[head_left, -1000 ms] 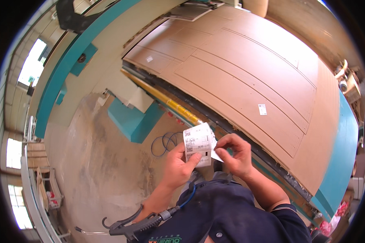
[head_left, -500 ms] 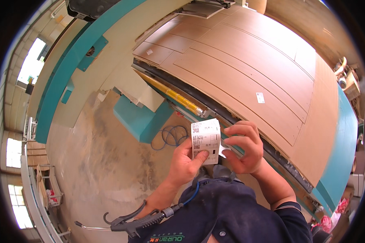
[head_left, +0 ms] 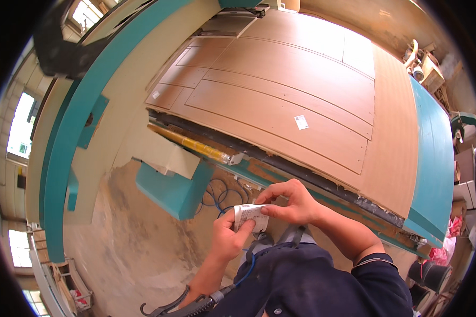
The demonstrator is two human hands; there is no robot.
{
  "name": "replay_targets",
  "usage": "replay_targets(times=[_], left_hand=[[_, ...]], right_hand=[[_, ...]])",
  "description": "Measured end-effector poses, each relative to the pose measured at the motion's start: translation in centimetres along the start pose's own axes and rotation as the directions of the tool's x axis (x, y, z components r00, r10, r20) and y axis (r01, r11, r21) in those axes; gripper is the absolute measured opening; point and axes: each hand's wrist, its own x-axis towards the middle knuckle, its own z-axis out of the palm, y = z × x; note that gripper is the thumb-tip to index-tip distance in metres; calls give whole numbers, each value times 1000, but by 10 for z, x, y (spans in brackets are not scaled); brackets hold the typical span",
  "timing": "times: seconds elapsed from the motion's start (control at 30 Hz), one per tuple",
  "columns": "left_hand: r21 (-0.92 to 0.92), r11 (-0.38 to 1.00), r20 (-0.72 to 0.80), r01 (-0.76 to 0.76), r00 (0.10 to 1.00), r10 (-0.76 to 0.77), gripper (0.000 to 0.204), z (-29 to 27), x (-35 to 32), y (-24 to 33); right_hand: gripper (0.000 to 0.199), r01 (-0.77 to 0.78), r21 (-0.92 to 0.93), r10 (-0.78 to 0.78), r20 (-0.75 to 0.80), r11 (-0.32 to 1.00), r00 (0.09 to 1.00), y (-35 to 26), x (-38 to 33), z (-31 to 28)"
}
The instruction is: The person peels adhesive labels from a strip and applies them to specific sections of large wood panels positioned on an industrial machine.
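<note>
In front of my body I hold a folded strip of white printed labels [head_left: 244,212]. My left hand [head_left: 227,239] grips its lower left part, thumb across the front. My right hand [head_left: 295,205] is closed at the upper right edge, thumb and forefinger pinching the paper. Past my hands lies a large brown board [head_left: 291,68] scored with long straight cut lines. A white label [head_left: 301,122] lies flat on its near half, and a smaller white label [head_left: 155,95] is by its left corner. My fingers do not touch the board.
A teal machine frame [head_left: 63,164] arches along the left. Below the board's near edge are a yellow tube [head_left: 195,146], a teal housing [head_left: 170,187] and a coiled blue hose [head_left: 215,203]. A black air gun [head_left: 198,306] hangs by my left forearm. Pink bags [head_left: 452,238] lie far right.
My right hand has closed from an open curl onto the labels' edge. Both hands sit lower, and the label strip is tilted. The view has swung so the board appears further left.
</note>
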Motion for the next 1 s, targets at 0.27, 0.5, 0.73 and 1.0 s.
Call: replay_targets(times=[0.27,0.5,0.73,1.0], left_hand=[[185,965,-78,187,981,-175,24,92,44,-13],[49,973,-178,226,960,-214,25,141,54,-8],[-44,966,-227,254,939,-257,25,162,56,1],[-71,973,-182,219,957,-228,27,177,34,-2]], right_hand=[[5,-49,554,244,-285,831,927,128,14,-183],[5,-203,-829,-510,-493,522,704,244,48,-336],[39,-205,-915,-156,-272,349,950,244,22,-332],[70,-158,-932,46,-152,327,987,241,17,-320]])
